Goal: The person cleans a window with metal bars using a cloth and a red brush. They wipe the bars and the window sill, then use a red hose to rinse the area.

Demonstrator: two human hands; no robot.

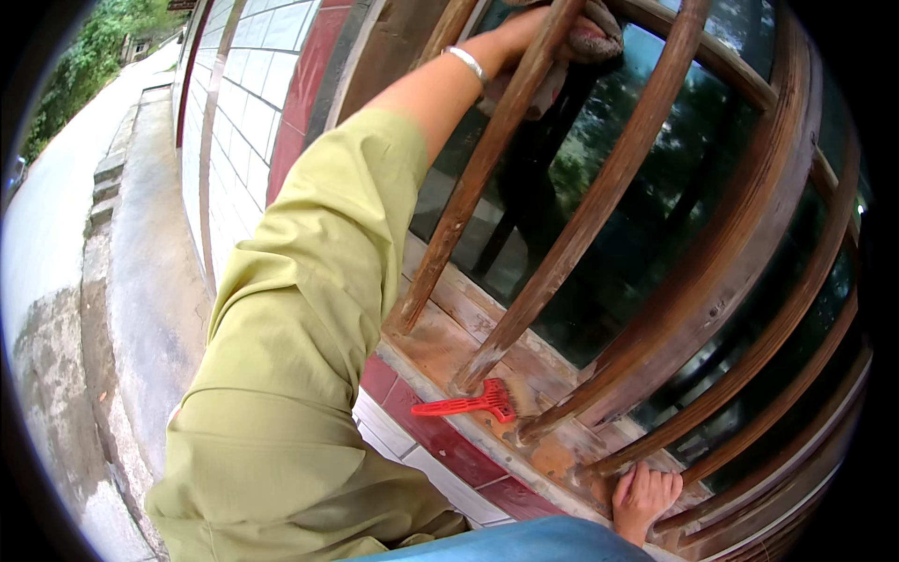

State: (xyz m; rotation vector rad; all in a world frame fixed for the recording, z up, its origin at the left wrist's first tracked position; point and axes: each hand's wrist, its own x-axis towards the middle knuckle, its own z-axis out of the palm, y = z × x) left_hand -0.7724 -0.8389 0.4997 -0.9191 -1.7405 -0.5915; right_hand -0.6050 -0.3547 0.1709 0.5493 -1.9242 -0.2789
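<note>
My left hand [527,34] reaches up behind a wooden window bar [513,119] and holds a grey-brown cloth [593,35]. The cloth hangs partly behind the bar, close to the dark window glass [597,154]. A silver bracelet [466,63] circles that wrist, below which runs an olive sleeve [309,267]. At the lower right, my right hand [645,494] is closed around the foot of another wooden bar [765,407], just above the sill. Between the hands, a brush with a red handle [467,404] lies on the dusty sill [555,456], its handle jutting past the edge.
A thick wooden post [723,288] and several more bars cross the window. Below the sill runs a band of dark red tiles [449,442] above white wall tiles [379,421]. A concrete walkway [154,246] with a stepped edge lies to the left. Blue fabric [520,544] shows at the bottom.
</note>
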